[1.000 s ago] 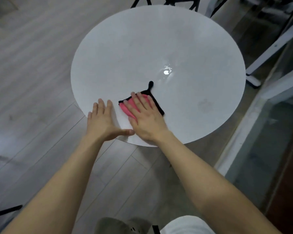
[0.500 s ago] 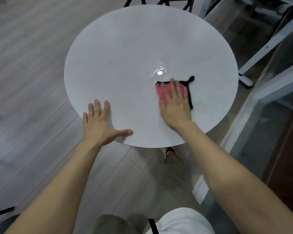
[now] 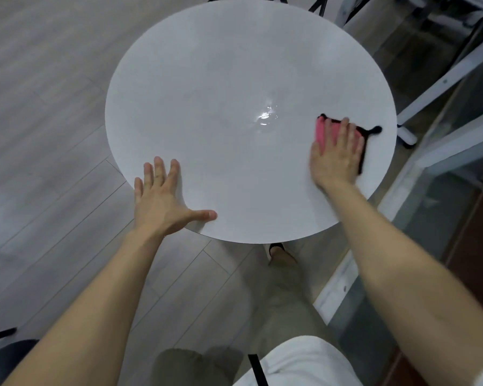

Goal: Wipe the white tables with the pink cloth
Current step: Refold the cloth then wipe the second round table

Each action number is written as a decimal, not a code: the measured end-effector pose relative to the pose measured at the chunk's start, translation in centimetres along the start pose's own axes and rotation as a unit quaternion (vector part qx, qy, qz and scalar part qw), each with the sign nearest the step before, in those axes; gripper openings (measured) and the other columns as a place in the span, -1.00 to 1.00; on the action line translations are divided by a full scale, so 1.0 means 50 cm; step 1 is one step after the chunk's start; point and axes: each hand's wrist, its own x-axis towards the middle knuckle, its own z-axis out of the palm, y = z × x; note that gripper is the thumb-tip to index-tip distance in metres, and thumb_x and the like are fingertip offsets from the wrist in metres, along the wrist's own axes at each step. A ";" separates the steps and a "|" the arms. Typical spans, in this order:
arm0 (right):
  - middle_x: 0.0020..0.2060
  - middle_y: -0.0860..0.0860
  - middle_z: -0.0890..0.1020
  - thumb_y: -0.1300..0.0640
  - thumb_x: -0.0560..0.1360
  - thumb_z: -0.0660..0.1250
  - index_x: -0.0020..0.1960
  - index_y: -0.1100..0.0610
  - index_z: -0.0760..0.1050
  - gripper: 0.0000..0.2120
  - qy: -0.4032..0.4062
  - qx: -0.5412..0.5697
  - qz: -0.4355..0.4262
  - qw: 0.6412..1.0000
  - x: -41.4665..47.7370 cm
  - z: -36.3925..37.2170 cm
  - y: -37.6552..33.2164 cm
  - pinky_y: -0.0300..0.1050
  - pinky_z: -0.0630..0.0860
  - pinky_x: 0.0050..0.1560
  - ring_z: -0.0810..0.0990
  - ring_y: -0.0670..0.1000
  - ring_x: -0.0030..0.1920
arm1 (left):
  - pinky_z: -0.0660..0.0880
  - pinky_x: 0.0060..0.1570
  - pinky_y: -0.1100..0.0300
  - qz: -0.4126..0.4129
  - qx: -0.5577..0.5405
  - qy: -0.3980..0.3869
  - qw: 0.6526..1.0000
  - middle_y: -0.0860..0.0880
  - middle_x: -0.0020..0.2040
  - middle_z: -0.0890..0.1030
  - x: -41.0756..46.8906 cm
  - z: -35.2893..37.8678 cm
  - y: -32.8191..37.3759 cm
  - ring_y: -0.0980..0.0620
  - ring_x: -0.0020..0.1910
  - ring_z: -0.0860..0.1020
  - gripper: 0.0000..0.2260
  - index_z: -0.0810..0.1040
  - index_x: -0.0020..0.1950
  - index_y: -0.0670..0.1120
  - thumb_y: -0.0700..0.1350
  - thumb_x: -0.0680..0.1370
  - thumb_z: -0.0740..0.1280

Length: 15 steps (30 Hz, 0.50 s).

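Left hand (image 3: 162, 203) is flat on the near edge of the white table (image 3: 207, 65), probably to steady it, while the right hand (image 3: 335, 157) presses the pink cloth (image 3: 320, 133) down with straight fingers so it drags evenly.

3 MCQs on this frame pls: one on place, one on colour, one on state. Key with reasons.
1. Where on the table is the cloth?
A near its right edge
B at its centre
C at its far rim

2. The cloth's trim is
A white
B black
C green

3. The left hand is
A gripping the cloth
B curled in a fist
C flat on the table, fingers spread

Key:
1 A: it lies under the right hand, close to the right rim.
2 B: a black edge and loop show around the pink.
3 C: palm down at the near-left rim, holding nothing.
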 end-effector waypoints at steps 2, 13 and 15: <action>0.67 0.27 0.26 -0.07 0.70 -0.10 0.73 0.08 0.19 -0.37 0.046 0.016 -0.112 0.993 -0.057 0.022 -0.134 0.35 0.03 0.68 0.17 0.30 0.69 | -0.25 0.67 -0.20 -0.004 -0.004 -0.003 1.000 -0.02 0.73 -0.34 0.000 -0.002 0.001 -0.09 0.70 -0.35 0.44 -0.28 0.73 0.13 0.77 0.06 0.24; 0.76 0.05 0.07 -0.18 0.74 -0.06 0.76 -0.10 0.06 -0.40 0.012 0.039 -0.202 0.979 -0.051 0.013 -0.100 0.10 -0.12 0.74 0.00 0.06 0.75 | -0.22 0.67 -0.19 -0.002 0.011 -0.012 1.000 -0.03 0.73 -0.31 0.007 -0.011 -0.002 -0.10 0.70 -0.33 0.47 -0.27 0.73 0.13 0.80 0.02 0.19; 0.76 0.12 0.00 -0.21 0.72 -0.16 0.78 -0.03 -0.05 -0.34 0.011 0.009 -0.054 0.998 0.000 -0.002 0.011 0.16 -0.13 0.73 -0.05 0.12 0.75 | -0.23 0.66 -0.19 -0.004 0.015 -0.009 1.000 -0.03 0.73 -0.32 0.009 -0.013 0.000 -0.10 0.70 -0.33 0.48 -0.27 0.73 0.12 0.80 0.01 0.18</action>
